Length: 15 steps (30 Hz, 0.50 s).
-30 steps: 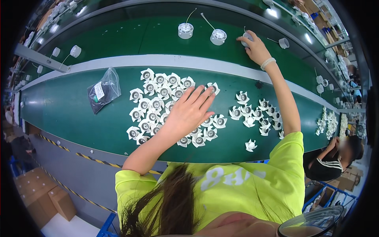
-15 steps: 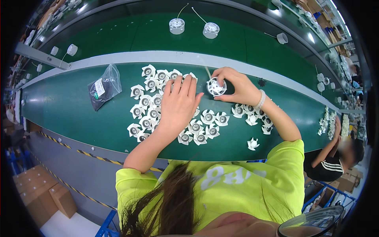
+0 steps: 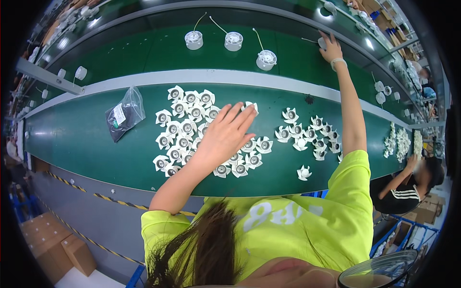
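My left hand (image 3: pixel 226 137) lies palm down over white fan impellers (image 3: pixel 184 142), its fingers stretched out. Under its fingertips is one impeller (image 3: pixel 250 107), partly covered. My right arm reaches across to the far green belt, where my right hand (image 3: pixel 331 49) has its fingers around a small white round fan housing (image 3: pixel 322 43) with a thin wire. Part of that housing is hidden by the fingers. Left of it on the belt stands another white fan housing (image 3: pixel 266 60), its wire pointing up. Two more housings (image 3: pixel 233 41) sit farther left.
A clear bag of dark parts (image 3: pixel 126 115) lies at the left. More impellers (image 3: pixel 297 130) are spread at the right, one lying alone (image 3: pixel 303 173) near the front edge. A pale rail (image 3: pixel 158 78) divides bench and belt. A co-worker (image 3: pixel 408 185) sits at the far right.
The housing that my right hand held now stands on the belt, and that hand has moved far right to another housing. Belt housings have shifted left. My left hand has moved slightly right.
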Available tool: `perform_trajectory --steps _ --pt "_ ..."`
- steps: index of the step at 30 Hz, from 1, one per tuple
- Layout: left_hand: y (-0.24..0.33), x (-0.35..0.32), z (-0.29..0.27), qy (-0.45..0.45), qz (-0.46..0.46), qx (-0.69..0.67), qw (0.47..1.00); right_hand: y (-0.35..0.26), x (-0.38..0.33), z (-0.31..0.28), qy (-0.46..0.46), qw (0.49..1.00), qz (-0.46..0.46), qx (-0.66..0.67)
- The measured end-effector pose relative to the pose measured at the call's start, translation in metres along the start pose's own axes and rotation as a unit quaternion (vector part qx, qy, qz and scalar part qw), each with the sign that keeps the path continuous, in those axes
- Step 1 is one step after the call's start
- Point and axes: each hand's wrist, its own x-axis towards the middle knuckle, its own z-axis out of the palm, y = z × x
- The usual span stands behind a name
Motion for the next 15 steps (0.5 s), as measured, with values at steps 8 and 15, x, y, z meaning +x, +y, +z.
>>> perform_trajectory --steps 8,15 --pt "-0.001 -0.013 0.0 -0.046 -0.039 -0.005 0.998 -0.125 -0.033 -0.068 -0.122 0.963 -0.081 0.225" --pt "-0.002 -0.001 -0.005 0.029 -0.01 0.007 1.0 -0.212 -0.125 -0.157 -0.226 0.809 -0.213 0.498"
